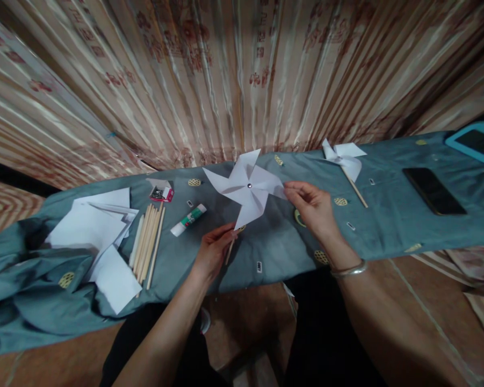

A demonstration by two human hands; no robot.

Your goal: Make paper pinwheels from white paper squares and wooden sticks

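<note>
A white paper pinwheel (254,189) with a shiny metal pin at its centre is held up over the cloth-covered table. My left hand (212,252) is closed around its wooden stick (229,251), low down near the table's front side. The fingers of my right hand (312,207) pinch the tip of the pinwheel's right blade. Much of the stick is hidden behind the paper. To the right, another white pinwheel (344,160) on a wooden stick lies on the cloth.
Left of my hands are a glue stick (188,220), several wooden sticks (148,244), a small box of pins (161,192) and white paper sheets (91,226). A black phone (433,191) and a blue-framed tablet (477,142) lie at right. A curtain (225,80) hangs behind the table.
</note>
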